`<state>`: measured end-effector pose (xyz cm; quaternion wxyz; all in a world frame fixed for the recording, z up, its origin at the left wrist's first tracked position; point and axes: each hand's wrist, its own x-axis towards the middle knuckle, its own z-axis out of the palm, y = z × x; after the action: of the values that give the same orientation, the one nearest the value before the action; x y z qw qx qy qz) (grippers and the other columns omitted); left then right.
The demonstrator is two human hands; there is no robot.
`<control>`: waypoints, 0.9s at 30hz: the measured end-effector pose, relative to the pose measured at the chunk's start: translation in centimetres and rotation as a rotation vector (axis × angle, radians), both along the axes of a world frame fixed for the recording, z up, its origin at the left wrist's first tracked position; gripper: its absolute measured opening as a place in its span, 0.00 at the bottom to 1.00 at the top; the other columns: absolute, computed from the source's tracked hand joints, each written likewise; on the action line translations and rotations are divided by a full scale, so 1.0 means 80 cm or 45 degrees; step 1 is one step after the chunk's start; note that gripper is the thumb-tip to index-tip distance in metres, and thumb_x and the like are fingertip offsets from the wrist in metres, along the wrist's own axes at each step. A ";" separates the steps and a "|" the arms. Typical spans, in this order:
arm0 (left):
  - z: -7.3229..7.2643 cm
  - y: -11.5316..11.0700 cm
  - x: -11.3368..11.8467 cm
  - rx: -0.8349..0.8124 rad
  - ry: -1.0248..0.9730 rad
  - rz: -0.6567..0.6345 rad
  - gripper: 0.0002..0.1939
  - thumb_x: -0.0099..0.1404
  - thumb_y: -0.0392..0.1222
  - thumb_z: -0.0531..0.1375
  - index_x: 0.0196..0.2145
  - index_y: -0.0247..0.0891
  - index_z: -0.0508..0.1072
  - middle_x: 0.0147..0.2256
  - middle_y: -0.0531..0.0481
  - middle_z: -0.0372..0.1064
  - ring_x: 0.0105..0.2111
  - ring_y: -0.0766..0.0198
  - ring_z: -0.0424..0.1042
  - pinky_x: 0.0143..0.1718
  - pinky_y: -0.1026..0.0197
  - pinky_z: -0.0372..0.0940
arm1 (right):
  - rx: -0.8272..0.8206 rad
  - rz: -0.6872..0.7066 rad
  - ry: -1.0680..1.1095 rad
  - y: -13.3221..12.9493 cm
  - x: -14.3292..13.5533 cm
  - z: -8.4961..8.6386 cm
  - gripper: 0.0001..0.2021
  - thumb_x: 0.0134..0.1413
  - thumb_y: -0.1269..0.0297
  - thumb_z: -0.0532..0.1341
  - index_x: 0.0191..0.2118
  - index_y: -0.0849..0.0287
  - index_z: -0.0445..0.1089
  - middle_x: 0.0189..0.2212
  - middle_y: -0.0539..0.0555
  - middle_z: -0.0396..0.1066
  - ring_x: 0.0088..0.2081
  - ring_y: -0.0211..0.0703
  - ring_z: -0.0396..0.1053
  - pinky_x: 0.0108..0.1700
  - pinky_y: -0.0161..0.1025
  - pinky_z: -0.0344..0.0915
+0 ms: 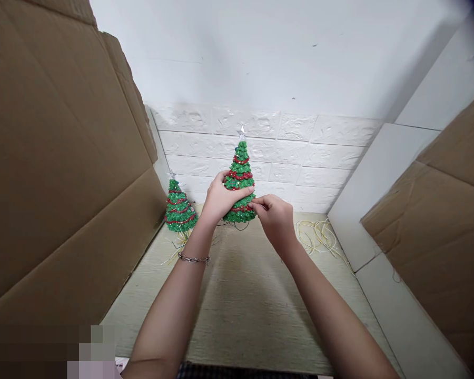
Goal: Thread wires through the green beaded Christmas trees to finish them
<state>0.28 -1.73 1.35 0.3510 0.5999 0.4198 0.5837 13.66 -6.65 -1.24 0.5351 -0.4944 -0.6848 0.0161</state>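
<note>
A small green Christmas tree (pixel 242 163) with red garlands and a clear star on top is held upright above the table. My left hand (pixel 223 196) wraps its left side, the thumb lying across the front. At the tree's lower right, my right hand (pixel 274 210) pinches thumb and forefinger together against the branches. A thin pale tip shows at those fingers, too small to name. Dark thin wires (pixel 242 226) loop below the tree's base. A second, similar tree (pixel 179 210) stands to the left, apart from both hands, with pale wires at its foot.
Coiled yellow and white wires (pixel 318 237) lie on the table (pixel 256 295) at the back right. Large cardboard sheets (pixel 63 158) wall off the left, and another cardboard piece (pixel 430 210) leans on the right. Behind is a white brick-patterned wall (pixel 332 134).
</note>
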 end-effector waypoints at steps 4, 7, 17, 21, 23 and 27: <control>0.001 0.001 -0.001 0.037 0.044 0.047 0.30 0.39 0.44 0.70 0.42 0.35 0.70 0.42 0.41 0.69 0.43 0.52 0.69 0.46 0.48 0.63 | -0.009 0.087 0.016 0.004 0.004 0.003 0.06 0.51 0.68 0.59 0.28 0.58 0.73 0.27 0.53 0.70 0.33 0.41 0.68 0.37 0.39 0.64; 0.002 0.003 -0.005 0.019 -0.001 0.077 0.30 0.39 0.46 0.70 0.41 0.35 0.69 0.41 0.41 0.70 0.40 0.53 0.70 0.44 0.49 0.64 | -0.050 0.178 -0.074 0.005 0.005 0.003 0.09 0.52 0.71 0.56 0.35 0.58 0.73 0.32 0.55 0.68 0.36 0.41 0.67 0.38 0.40 0.64; -0.005 0.019 -0.014 0.029 -0.420 0.037 0.27 0.43 0.47 0.69 0.41 0.36 0.68 0.41 0.42 0.71 0.39 0.57 0.72 0.42 0.55 0.68 | -0.194 -0.016 -0.134 0.001 0.001 -0.006 0.14 0.46 0.62 0.62 0.40 0.59 0.64 0.38 0.56 0.66 0.39 0.45 0.64 0.37 0.41 0.61; -0.004 0.019 -0.013 0.027 -0.519 -0.017 0.26 0.44 0.46 0.69 0.40 0.36 0.67 0.41 0.42 0.71 0.38 0.57 0.73 0.41 0.55 0.69 | -0.438 -0.100 -0.279 -0.001 0.001 -0.002 0.09 0.49 0.58 0.59 0.28 0.58 0.65 0.31 0.51 0.68 0.35 0.43 0.64 0.39 0.42 0.54; -0.002 0.017 -0.012 0.026 -0.537 -0.022 0.26 0.44 0.45 0.69 0.39 0.36 0.67 0.40 0.42 0.71 0.38 0.57 0.73 0.41 0.55 0.69 | -0.488 -0.065 -0.327 -0.002 0.001 0.001 0.10 0.52 0.60 0.57 0.25 0.58 0.65 0.28 0.50 0.69 0.32 0.40 0.64 0.40 0.42 0.52; 0.001 0.014 -0.010 0.015 -0.528 -0.017 0.25 0.43 0.44 0.69 0.39 0.36 0.68 0.40 0.42 0.71 0.38 0.58 0.72 0.41 0.56 0.69 | -0.471 -0.005 -0.335 -0.002 0.003 0.003 0.11 0.56 0.64 0.54 0.24 0.58 0.66 0.21 0.47 0.68 0.27 0.37 0.63 0.41 0.41 0.52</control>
<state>-0.51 -0.60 1.43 0.4305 0.4716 0.3311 0.6948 13.91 -6.79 -1.03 0.3413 -0.5833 -0.7331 0.0759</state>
